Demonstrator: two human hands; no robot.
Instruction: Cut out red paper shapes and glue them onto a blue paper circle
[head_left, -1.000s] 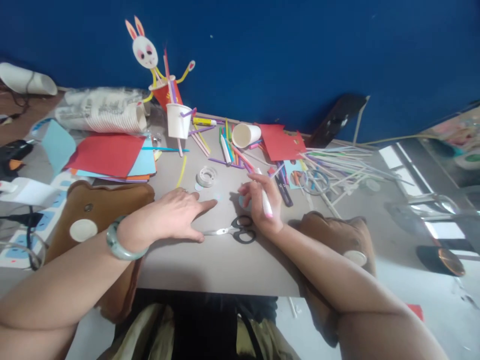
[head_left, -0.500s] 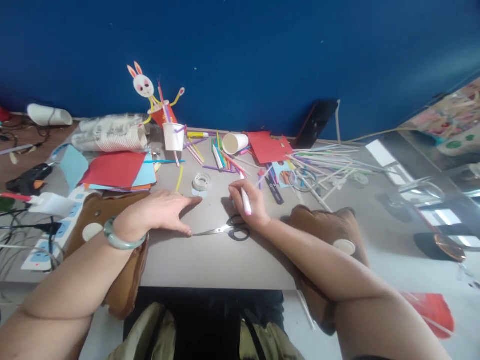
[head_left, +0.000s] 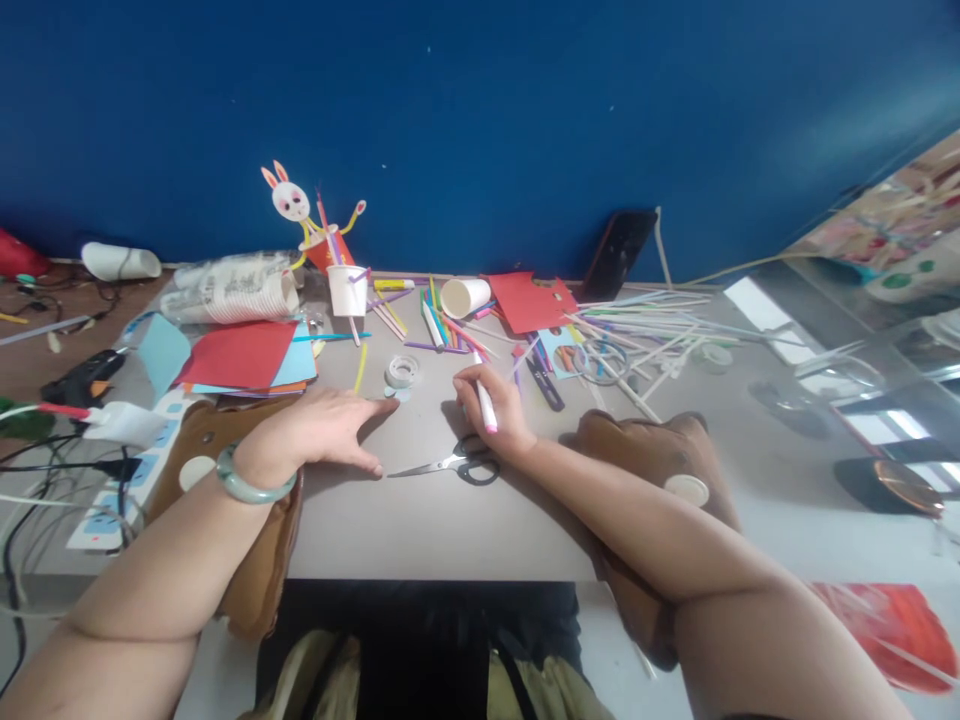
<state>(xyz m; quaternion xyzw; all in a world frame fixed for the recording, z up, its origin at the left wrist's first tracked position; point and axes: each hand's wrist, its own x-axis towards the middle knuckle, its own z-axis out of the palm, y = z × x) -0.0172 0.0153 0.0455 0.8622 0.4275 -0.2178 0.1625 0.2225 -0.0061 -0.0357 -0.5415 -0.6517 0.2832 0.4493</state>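
Note:
My left hand (head_left: 330, 430) rests on the grey table with thumb and index finger spread apart, holding nothing. Its index fingertip is beside small pale blue pieces (head_left: 400, 394), just below a roll of clear tape (head_left: 403, 370). A white marker with a pink end (head_left: 486, 402) is held in my right hand (head_left: 496, 408), which lies on the table right of centre. Between the hands are scissors (head_left: 450, 463); their blade tips point toward my left thumb and their black handles lie by my right wrist.
Behind the hands stand a white cup (head_left: 348, 290) and a rabbit figure (head_left: 291, 201). Red paper (head_left: 238, 355) and a power strip (head_left: 142, 470) lie left. A tipped cup (head_left: 465, 298), many straws (head_left: 660, 330) and a leaning phone (head_left: 619, 252) are at the back and right.
The camera view has shifted slightly. Both hands stay in nearly the same places on the table, and the marker is still in my right hand.

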